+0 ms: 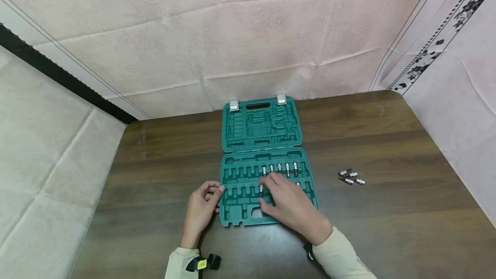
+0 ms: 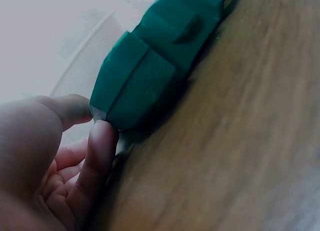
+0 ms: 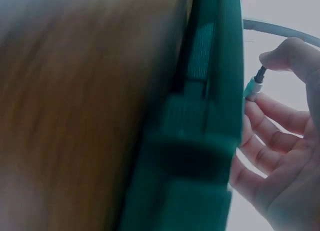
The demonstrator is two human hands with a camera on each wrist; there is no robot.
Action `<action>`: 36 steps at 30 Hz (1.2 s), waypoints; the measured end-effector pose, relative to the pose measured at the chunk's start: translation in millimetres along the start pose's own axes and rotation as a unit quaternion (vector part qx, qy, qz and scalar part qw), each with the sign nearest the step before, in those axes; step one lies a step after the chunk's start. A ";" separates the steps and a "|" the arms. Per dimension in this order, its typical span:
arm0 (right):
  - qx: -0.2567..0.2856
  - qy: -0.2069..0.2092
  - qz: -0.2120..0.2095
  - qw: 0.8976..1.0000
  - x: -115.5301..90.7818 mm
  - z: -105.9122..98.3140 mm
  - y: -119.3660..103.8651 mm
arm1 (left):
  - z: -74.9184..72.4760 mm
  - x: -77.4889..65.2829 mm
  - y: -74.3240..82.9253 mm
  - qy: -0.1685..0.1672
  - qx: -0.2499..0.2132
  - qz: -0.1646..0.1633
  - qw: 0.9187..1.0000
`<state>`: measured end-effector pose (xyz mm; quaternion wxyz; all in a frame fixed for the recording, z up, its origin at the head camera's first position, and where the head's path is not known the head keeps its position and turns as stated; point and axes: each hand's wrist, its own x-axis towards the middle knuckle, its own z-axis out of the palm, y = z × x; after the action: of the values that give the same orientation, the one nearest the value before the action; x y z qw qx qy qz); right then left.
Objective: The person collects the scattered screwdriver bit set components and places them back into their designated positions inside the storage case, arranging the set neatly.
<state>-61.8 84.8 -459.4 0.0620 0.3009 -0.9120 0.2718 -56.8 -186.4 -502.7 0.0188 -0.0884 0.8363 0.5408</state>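
A green socket case (image 1: 234,210) lies unfolded on the table, its lid spread toward the wall. My left hand (image 1: 202,206) grips the tray's left edge between thumb and finger; the left wrist view shows the fingertips at the case's corner. Over the tray's middle, my right hand (image 1: 292,203) pinches a small bit socket (image 3: 258,82) between thumb and fingers, silver at one end and dark at the other. Several bit sockets (image 1: 287,169) stand in a row in the upper right slots. Part of the tray's right side is hidden under my right hand.
Several loose bit sockets (image 1: 351,177) lie in a small pile on the wooden table (image 1: 387,218), right of the case. The open lid (image 1: 261,125) has two silver latches and reaches close to the cloth-covered back wall (image 1: 240,55).
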 end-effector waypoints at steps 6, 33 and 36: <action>-0.019 -0.022 0.008 1.000 3.0 6.7 -5.8 | 0.1 -0.6 -0.1 0.000 -0.002 0.001 1.000; -0.069 -0.016 0.030 0.997 12.0 25.2 -17.8 | 0.3 -0.1 -0.9 0.001 0.001 -0.001 1.000; -0.051 -0.009 0.044 0.998 10.6 26.7 -18.7 | 0.4 -0.3 -1.0 0.001 0.001 -0.004 1.000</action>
<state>-58.1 52.5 -470.4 0.0567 0.2592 -0.9376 0.2249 -56.4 -186.3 -503.7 0.0204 -0.0922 0.8364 0.5400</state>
